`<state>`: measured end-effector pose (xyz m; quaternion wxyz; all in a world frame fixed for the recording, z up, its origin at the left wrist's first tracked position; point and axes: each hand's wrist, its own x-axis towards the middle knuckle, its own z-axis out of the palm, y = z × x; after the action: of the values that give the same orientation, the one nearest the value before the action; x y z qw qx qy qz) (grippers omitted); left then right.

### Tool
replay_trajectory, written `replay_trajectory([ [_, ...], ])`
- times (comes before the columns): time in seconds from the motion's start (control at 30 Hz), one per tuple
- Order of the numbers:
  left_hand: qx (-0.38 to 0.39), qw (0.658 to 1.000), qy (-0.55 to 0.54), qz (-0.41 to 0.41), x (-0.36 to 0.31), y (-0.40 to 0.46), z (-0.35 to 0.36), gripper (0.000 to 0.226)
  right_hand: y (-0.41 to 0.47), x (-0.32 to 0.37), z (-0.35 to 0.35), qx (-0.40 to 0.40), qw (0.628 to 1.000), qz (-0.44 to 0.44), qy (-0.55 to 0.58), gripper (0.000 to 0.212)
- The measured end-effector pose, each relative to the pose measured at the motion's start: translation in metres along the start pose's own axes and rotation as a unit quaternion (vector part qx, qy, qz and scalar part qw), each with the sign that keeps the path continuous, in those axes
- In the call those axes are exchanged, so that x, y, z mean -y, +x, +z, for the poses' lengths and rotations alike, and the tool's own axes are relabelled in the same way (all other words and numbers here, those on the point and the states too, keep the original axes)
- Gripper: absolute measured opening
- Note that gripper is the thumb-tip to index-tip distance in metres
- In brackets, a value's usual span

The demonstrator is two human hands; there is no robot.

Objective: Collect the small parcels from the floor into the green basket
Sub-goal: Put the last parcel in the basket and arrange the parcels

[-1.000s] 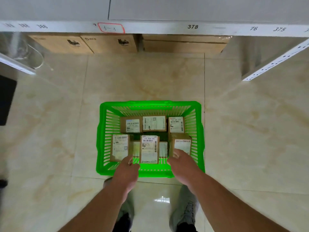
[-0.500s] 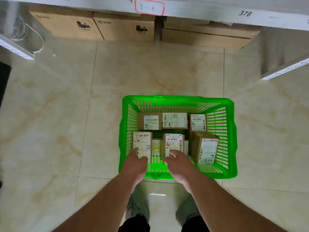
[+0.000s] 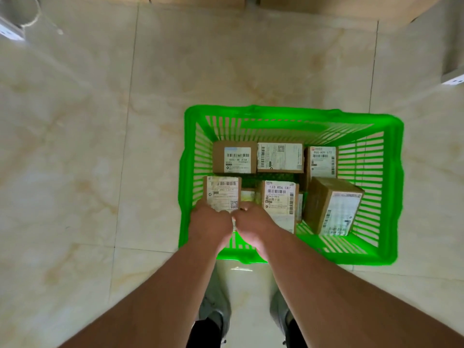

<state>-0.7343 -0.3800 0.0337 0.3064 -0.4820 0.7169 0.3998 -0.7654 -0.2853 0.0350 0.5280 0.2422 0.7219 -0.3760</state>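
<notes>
The green basket (image 3: 391, 187) stands on the tiled floor right in front of me. Several small cardboard parcels with white labels lie inside it. My left hand (image 3: 211, 222) grips the lower edge of the near-left parcel (image 3: 222, 193). My right hand (image 3: 253, 227) is pressed against the left hand, fingers curled down into the gap between that parcel and the middle parcel (image 3: 278, 199). Its fingertips are hidden, so I cannot tell what it holds. A larger parcel (image 3: 331, 209) leans tilted at the near right. No parcel lies on the visible floor.
Large cardboard boxes (image 3: 326, 6) sit along the top edge under the shelving. Metal shelf posts stand at the top left (image 3: 10, 33) and at the right (image 3: 452, 79). My shoes (image 3: 213, 320) are just behind the basket's near rim.
My right hand left the near-right parcel, passed the middle parcel and now sits beside the left hand. The near-right parcel now leans tilted. The view has dropped and shifted left.
</notes>
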Motion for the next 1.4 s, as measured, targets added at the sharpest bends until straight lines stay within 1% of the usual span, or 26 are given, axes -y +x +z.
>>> replay_trajectory([
  [0.17,0.006,1.000,-0.008,-0.011,-0.011,-0.011,0.005,0.052,-0.006,0.009,-0.014,-0.013,1.000,-0.028,0.007,0.039],
  [0.3,-0.035,0.995,-0.095,0.007,-0.030,-0.036,-0.008,0.044,-0.021,0.030,-0.037,-0.010,0.998,-0.062,-0.003,0.040],
  [0.37,-0.035,0.990,-0.137,0.015,-0.044,-0.046,-0.016,0.044,-0.029,0.045,-0.050,-0.013,0.995,-0.092,-0.034,0.045],
  [0.4,-0.032,0.984,-0.175,0.014,-0.052,-0.050,-0.020,0.044,-0.033,0.054,-0.057,-0.021,0.992,-0.110,-0.050,0.048],
  [0.5,-0.005,0.955,-0.296,-0.011,-0.080,-0.053,-0.030,0.041,-0.042,0.084,-0.077,-0.061,0.977,-0.160,-0.126,0.054],
  [0.57,0.038,0.931,-0.361,-0.044,-0.090,-0.049,-0.029,0.033,-0.044,0.100,-0.085,-0.099,0.953,-0.179,-0.224,0.053],
  [0.63,0.068,0.914,-0.395,-0.070,-0.091,-0.047,-0.022,0.030,-0.042,0.109,-0.086,-0.117,0.933,-0.185,-0.287,0.049],
  [0.7,0.077,0.894,-0.434,-0.082,-0.087,-0.039,-0.013,0.033,-0.036,0.114,-0.081,-0.105,0.920,-0.192,-0.324,0.046],
  [0.8,0.099,0.851,-0.504,-0.108,-0.078,-0.018,-0.003,0.040,-0.023,0.118,-0.070,-0.089,0.901,-0.217,-0.365,0.037],
  [0.9,0.113,0.823,-0.535,-0.152,-0.069,0.001,0.007,0.024,-0.004,0.117,-0.061,-0.083,0.890,-0.228,-0.386,0.040],
  [0.93,0.121,0.811,-0.552,-0.152,-0.066,0.005,0.010,0.027,0.002,0.116,-0.059,-0.078,0.888,-0.229,-0.391,0.042],
  [1.0,0.125,0.790,-0.580,-0.151,-0.063,0.012,0.014,0.039,0.014,0.113,-0.053,-0.067,0.887,-0.235,-0.391,0.042],
  [1.1,0.113,0.782,-0.595,-0.148,-0.061,0.021,0.018,0.040,0.030,0.108,-0.046,-0.057,0.886,-0.266,-0.376,0.042],
  [1.17,0.109,0.783,-0.593,-0.149,-0.061,0.026,0.016,0.040,0.036,0.102,-0.043,-0.057,0.904,-0.279,-0.320,0.048],
  [1.2,0.110,0.788,-0.588,-0.148,-0.061,0.027,0.016,0.041,0.038,0.098,-0.042,-0.067,0.915,-0.282,-0.282,0.050],
  [1.23,0.109,0.793,-0.582,-0.146,-0.059,0.028,0.015,0.040,0.039,0.094,-0.043,-0.096,0.924,-0.281,-0.242,0.050],
  [1.3,0.099,0.802,-0.570,-0.148,-0.057,0.030,0.015,0.035,0.043,0.086,-0.046,-0.197,0.932,-0.252,-0.173,0.049],
  [1.33,0.093,0.807,-0.563,-0.151,-0.056,0.031,0.016,0.032,0.044,0.083,-0.049,-0.227,0.938,-0.217,-0.148,0.049],
  [1.37,0.089,0.813,-0.556,-0.150,-0.057,0.031,0.016,0.031,0.046,0.081,-0.051,-0.227,0.949,-0.177,-0.131,0.049],
  [1.4,0.087,0.817,-0.550,-0.150,-0.057,0.032,0.016,0.032,0.048,0.080,-0.052,-0.201,0.961,-0.143,-0.124,0.046],
])
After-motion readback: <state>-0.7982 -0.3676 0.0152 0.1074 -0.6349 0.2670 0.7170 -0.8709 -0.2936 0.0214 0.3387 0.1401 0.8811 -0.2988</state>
